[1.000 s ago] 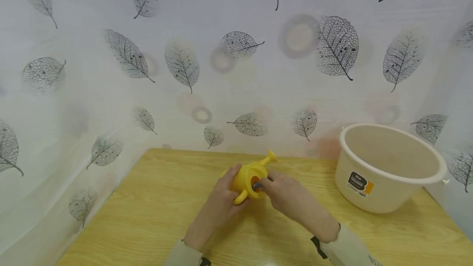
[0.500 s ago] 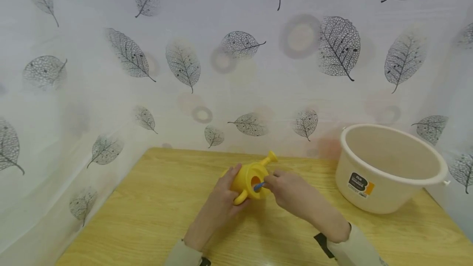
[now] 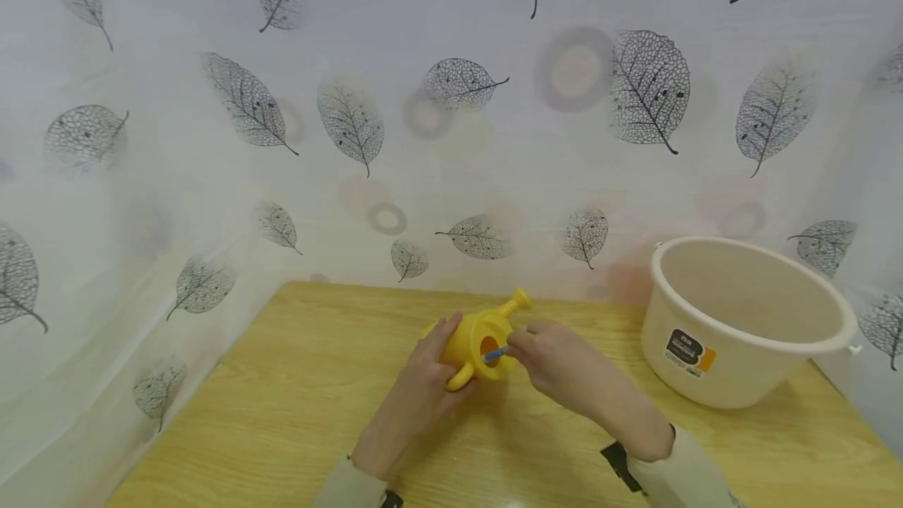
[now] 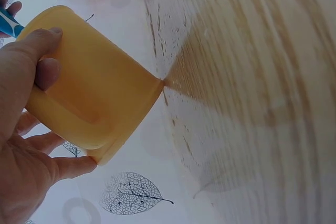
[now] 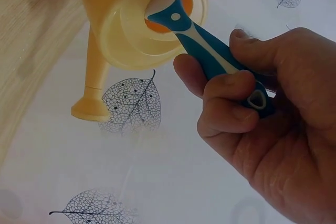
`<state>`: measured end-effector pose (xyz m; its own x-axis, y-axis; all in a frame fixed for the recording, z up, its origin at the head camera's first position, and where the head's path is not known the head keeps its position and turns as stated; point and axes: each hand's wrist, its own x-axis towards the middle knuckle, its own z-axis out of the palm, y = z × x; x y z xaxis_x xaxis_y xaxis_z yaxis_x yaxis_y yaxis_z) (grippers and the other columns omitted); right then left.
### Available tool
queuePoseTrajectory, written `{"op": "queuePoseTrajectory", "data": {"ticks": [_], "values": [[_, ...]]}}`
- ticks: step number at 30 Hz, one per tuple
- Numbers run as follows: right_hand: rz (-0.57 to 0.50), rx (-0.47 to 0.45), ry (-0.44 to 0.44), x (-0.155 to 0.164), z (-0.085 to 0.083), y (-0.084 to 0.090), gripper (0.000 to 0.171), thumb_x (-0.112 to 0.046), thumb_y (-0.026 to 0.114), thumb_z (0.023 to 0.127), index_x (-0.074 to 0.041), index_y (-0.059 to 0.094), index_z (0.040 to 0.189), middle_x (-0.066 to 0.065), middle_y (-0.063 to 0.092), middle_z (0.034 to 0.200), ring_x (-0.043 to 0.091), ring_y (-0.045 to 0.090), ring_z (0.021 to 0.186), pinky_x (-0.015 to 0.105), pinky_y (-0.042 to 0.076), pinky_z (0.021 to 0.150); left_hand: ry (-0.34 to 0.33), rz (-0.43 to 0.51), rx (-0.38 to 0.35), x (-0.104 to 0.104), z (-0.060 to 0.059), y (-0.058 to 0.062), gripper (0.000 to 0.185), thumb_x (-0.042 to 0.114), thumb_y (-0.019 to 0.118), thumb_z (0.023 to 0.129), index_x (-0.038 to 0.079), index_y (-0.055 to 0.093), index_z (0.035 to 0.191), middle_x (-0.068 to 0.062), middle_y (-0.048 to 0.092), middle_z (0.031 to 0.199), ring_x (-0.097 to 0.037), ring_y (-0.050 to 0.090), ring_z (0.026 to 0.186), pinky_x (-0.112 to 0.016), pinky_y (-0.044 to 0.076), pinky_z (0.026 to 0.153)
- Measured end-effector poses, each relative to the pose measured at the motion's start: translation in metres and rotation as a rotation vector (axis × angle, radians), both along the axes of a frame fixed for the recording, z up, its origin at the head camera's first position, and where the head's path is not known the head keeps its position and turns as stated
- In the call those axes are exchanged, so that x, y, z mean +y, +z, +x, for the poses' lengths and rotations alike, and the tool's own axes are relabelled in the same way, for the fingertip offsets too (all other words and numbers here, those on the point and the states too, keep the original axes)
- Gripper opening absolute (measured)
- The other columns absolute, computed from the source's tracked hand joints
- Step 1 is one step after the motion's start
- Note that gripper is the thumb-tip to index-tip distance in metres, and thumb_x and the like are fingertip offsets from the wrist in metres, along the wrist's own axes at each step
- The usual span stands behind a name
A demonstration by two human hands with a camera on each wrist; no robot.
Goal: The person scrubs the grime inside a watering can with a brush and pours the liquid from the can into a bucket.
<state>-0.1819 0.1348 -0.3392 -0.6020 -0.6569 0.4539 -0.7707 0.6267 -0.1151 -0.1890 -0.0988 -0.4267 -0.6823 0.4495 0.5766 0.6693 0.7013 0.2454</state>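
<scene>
Left grip (image 3: 423, 382) clamped round yellow watering can (image 3: 480, 339), right grip (image 3: 557, 363) pinching blue-handled tool (image 5: 210, 51) at its mouth

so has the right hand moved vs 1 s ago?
Yes. The right hand has drawn back slightly toward the beige basin, pulling the blue tool partly out of the yellow watering can, which stayed put.

The person wore long, pale beige sleeves that ended at the wrists. A dark strap with a small black device sat at each cuff, plainer on the right wrist than on the left. The left hand (image 3: 423, 382) and right hand (image 3: 557, 363) were bare, without rings or gloves.
</scene>
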Motion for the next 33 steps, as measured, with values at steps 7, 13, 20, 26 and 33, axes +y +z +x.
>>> {"op": "queuePoseTrajectory", "data": {"ticks": [7,13,20,26,33], "values": [[-0.059,0.008,0.024,-0.002,-0.005,-0.013,0.012,-0.004,0.071,0.093,-0.007,0.065,0.082,-0.007,0.049,0.062,0.000,0.036,0.057,0.012,0.036,0.049,-0.004,0.002,0.004,0.000,0.000,-0.001,0.033,0.023,0.087,0.082,0.005,0.070,0.060,-0.024,0.048,0.154,-0.048,0.049,0.140,-0.066,0.048,0.106],[-0.097,-0.024,0.029,-0.006,-0.009,-0.024,0.008,-0.003,0.070,0.093,-0.006,0.068,0.086,-0.003,0.059,0.066,0.000,0.041,0.057,0.012,0.039,0.050,-0.002,0.007,0.017,0.000,0.000,-0.003,0.033,0.025,0.088,0.081,0.006,0.070,0.060,-0.025,0.049,0.153,-0.048,0.050,0.139,-0.065,0.049,0.106],[-0.097,0.012,-0.009,-0.012,-0.008,-0.030,0.006,-0.002,0.072,0.091,-0.004,0.068,0.088,0.003,0.067,0.073,0.006,0.055,0.059,0.012,0.048,0.052,0.013,-0.008,-0.003,0.000,0.000,-0.003,0.031,0.026,0.085,0.084,0.007,0.072,0.064,-0.023,0.047,0.155,-0.046,0.049,0.141,-0.065,0.047,0.108],[0.019,0.067,-0.120,-0.016,-0.001,-0.030,0.013,-0.005,0.077,0.088,-0.007,0.064,0.088,0.002,0.062,0.075,0.009,0.052,0.058,0.013,0.049,0.052,0.010,-0.009,-0.028,-0.001,0.000,-0.002,0.032,0.026,0.084,0.086,0.006,0.072,0.064,-0.021,0.046,0.157,-0.046,0.047,0.142,-0.065,0.046,0.109],[0.034,0.103,-0.110,-0.016,0.001,-0.029,0.014,-0.005,0.079,0.087,-0.007,0.066,0.092,0.002,0.062,0.078,0.012,0.056,0.057,0.018,0.054,0.053,0.003,-0.003,-0.040,-0.002,0.000,0.000,0.032,0.026,0.084,0.086,0.006,0.071,0.063,-0.022,0.046,0.156,-0.046,0.047,0.142,-0.064,0.045,0.111]]}}
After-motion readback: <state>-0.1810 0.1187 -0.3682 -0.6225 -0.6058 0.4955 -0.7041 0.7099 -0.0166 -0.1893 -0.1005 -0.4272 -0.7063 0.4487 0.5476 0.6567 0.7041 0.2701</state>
